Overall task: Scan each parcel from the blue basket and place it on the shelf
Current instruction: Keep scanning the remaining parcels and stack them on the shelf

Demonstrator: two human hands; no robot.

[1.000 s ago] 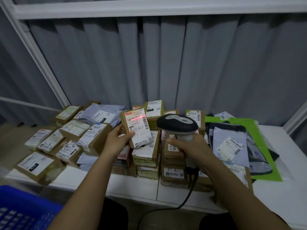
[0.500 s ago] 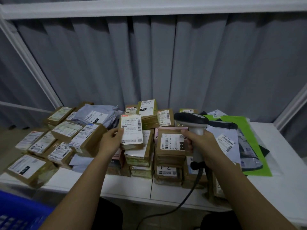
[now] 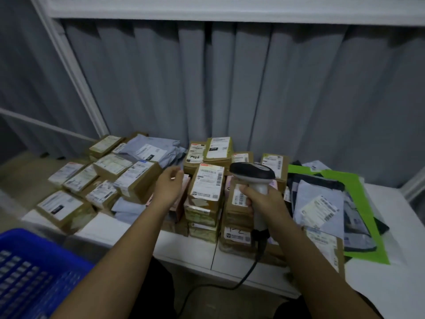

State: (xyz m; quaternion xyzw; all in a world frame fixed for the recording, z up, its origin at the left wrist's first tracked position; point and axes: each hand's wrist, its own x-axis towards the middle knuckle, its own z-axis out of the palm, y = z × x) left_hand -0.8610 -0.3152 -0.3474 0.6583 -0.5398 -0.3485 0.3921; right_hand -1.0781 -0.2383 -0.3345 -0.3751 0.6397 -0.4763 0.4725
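In the head view, many scanned parcels lie on the white shelf (image 3: 379, 284); I count about twenty, not exactly. The newest parcel (image 3: 208, 183) tops a stack at 12 o'clock. The left hand (image 3: 169, 186) is released and holds nothing; the right hand (image 3: 264, 201) grasps the one scanner (image 3: 253, 174). The one blue basket (image 3: 34, 272) waits at 8 o'clock, its contents hidden.

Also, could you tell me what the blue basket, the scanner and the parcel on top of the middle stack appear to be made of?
Blue basket: apparently moulded plastic, judging by its uniform colour and gridded holes.
Scanner: seemingly hard plastic, a smooth dark head on a pale handle, held in the right hand.
Top parcel: likely brown cardboard with a white paper label.
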